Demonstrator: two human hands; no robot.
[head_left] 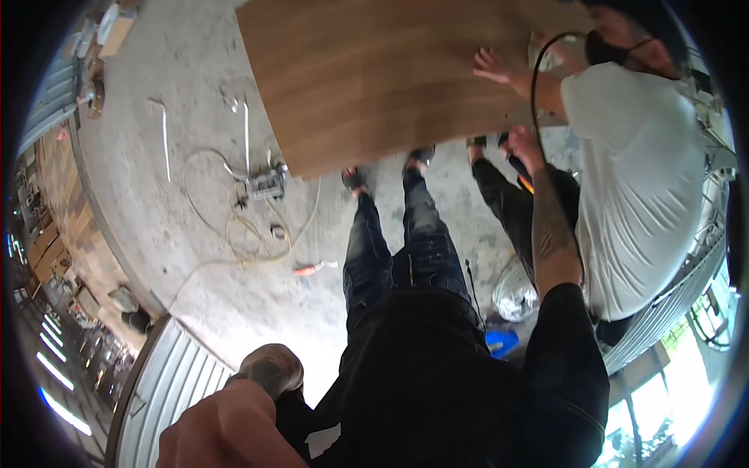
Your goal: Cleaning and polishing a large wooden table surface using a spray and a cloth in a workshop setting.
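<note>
My right hand (524, 148) reaches forward at the edge of a large brown wooden board (335, 86). It is closed on a dark tool with an orange strip (527, 183), mostly hidden by my hand and forearm; its kind does not show. A black hose (535, 86) arcs above that hand. Close to the camera at lower left is my left hand (218, 425), blurred, its fingers not distinguishable. A co-worker in a white shirt (636, 171) and black mask stands at the right, one spread hand (491, 66) on the board.
A metal device (267, 183) with coiled pale hose (248, 242) lies on the concrete floor at left. Nearby are an orange-handled tool (310, 268) and two white rods. A clear plastic bag (515, 292) and a blue object (502, 342) lie right of my legs.
</note>
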